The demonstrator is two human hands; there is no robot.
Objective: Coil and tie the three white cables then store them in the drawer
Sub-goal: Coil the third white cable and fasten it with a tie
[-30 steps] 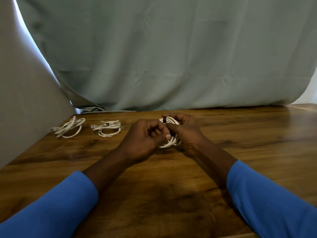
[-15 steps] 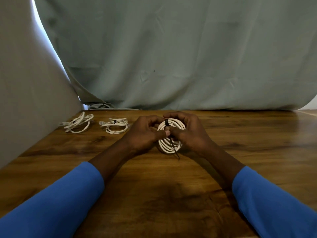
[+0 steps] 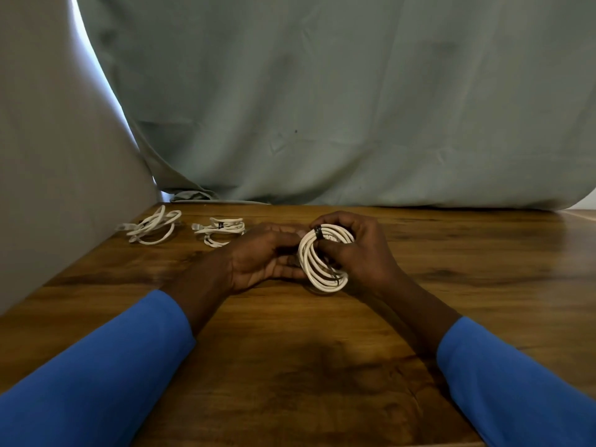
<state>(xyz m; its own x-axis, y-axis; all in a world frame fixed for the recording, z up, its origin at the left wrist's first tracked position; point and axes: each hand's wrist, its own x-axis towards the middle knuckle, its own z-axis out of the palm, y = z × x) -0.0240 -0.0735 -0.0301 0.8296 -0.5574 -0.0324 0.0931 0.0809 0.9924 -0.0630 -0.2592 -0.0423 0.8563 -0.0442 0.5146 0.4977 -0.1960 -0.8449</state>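
**CURRENT POSITION REPORT**

The round coil of white cable [image 3: 311,267] is held between both hands above the middle of the brown wooden table [image 3: 290,366]. It stands on edge, tilted, with its open face toward the camera. Its lower edge is close to the tabletop; contact cannot be confirmed. A narrow black tie [image 3: 318,233] wraps the strands at the top of the coil. A thin dark tail runs down across the lower right strands.

Right hand [image 3: 367,253]: clenched around the right side of the coil. The fingers curl over the top rim. The thumb crosses the front of the strands just below the black tie.

Left hand [image 3: 254,258]: fingers curled, tips against the left rim of the coil beside the black tie. Whether they pinch a strand or only touch it cannot be determined.

2 more cables lie flat at the far left of the table, near each other but apart:
- The loose white cable bundle [image 3: 151,225] is nearest the pale side panel [image 3: 48,156].
- The flatter white cable bundle with a dark band [image 3: 222,232] is just beyond the left hand.

Blue long sleeves [image 3: 96,375] cover both forearms. A grey-green cloth backdrop [image 3: 322,108] hangs behind the table.
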